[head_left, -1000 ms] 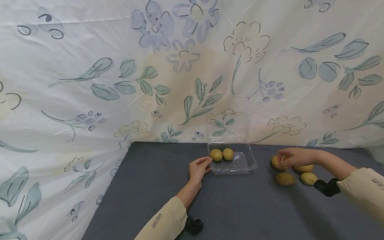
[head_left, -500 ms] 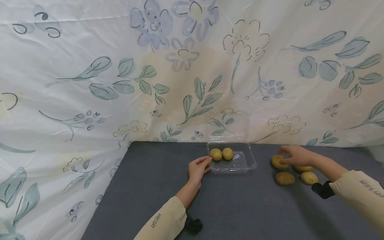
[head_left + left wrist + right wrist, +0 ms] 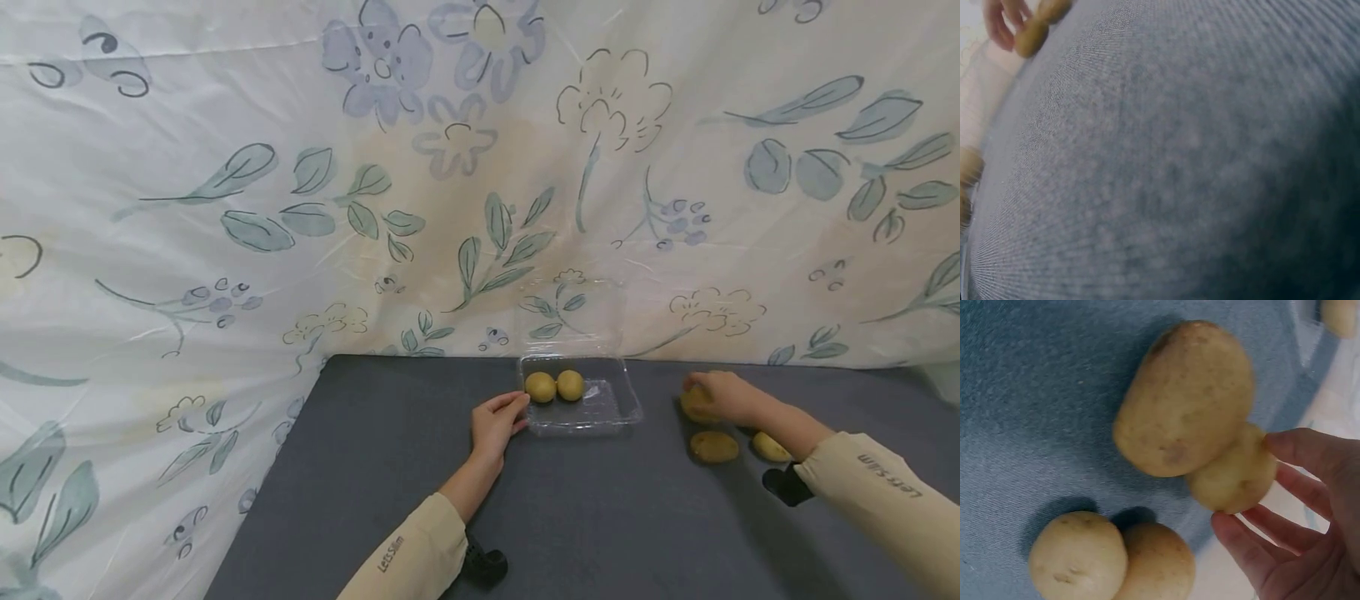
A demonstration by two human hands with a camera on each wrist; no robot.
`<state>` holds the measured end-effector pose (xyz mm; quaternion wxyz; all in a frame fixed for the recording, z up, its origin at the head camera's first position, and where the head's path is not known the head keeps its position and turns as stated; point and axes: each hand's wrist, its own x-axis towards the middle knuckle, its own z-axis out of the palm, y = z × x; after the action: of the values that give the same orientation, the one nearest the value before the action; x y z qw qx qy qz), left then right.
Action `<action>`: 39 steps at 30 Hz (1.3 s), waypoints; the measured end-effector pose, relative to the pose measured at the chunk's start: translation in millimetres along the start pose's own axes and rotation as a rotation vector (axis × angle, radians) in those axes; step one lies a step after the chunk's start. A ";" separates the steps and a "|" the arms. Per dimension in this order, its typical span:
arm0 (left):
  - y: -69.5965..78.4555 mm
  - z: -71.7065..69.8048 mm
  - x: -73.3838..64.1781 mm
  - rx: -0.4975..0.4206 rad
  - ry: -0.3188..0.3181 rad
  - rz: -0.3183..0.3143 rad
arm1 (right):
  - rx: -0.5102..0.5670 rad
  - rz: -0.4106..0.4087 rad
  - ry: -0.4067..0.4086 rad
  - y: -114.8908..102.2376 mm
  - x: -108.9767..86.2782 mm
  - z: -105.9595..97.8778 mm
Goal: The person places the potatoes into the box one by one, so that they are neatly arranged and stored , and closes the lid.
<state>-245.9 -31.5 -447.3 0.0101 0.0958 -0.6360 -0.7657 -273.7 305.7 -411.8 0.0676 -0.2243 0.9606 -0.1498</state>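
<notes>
A clear plastic container (image 3: 603,408) stands at the back of the table with its lid raised, two small potatoes (image 3: 555,387) side by side in its left part. My left hand (image 3: 495,423) pinches the container's left rim. On the right, my right hand (image 3: 726,397) grips a potato (image 3: 1235,475), thumb on one side and fingers on the other. Touching it in the right wrist view is a larger potato (image 3: 1188,400). Two more potatoes (image 3: 1079,556) lie close by. In the head view the right hand and forearm hide part of this group. The left hand is outside the left wrist view.
The dark grey table (image 3: 360,467) runs back to a floral curtain (image 3: 450,208), against which the transparent lid (image 3: 570,317) stands. Black wrist straps (image 3: 487,565) sit at the sleeve cuffs.
My right hand has lifted slightly and come back down over the rear left potato, its fingers closing round it. The left hand and container have stayed in place.
</notes>
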 end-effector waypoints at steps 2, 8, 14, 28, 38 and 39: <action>1.9 0.6 -2.4 0.001 0.000 0.004 | -0.009 0.005 0.002 1.5 -0.6 1.6; 1.4 1.1 -1.3 -0.002 0.002 0.004 | -0.008 0.044 0.009 2.5 -2.2 2.1; 0.3 0.9 -0.2 -0.007 0.001 0.006 | 0.020 0.060 -0.005 5.0 -1.5 3.6; 1.4 1.4 -1.1 -0.001 0.018 0.001 | 0.025 0.054 0.017 4.4 -1.7 6.8; -23.3 -0.3 19.5 -0.028 0.017 -0.008 | -0.004 0.028 0.018 4.4 -0.9 9.8; -24.6 -0.1 20.7 -0.029 0.021 -0.010 | -0.008 0.028 0.019 4.6 -0.8 9.9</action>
<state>-263.6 -29.7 -474.1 0.0144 0.1068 -0.6242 -0.7738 -272.9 307.5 -422.6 0.0599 -0.2098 0.9647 -0.1472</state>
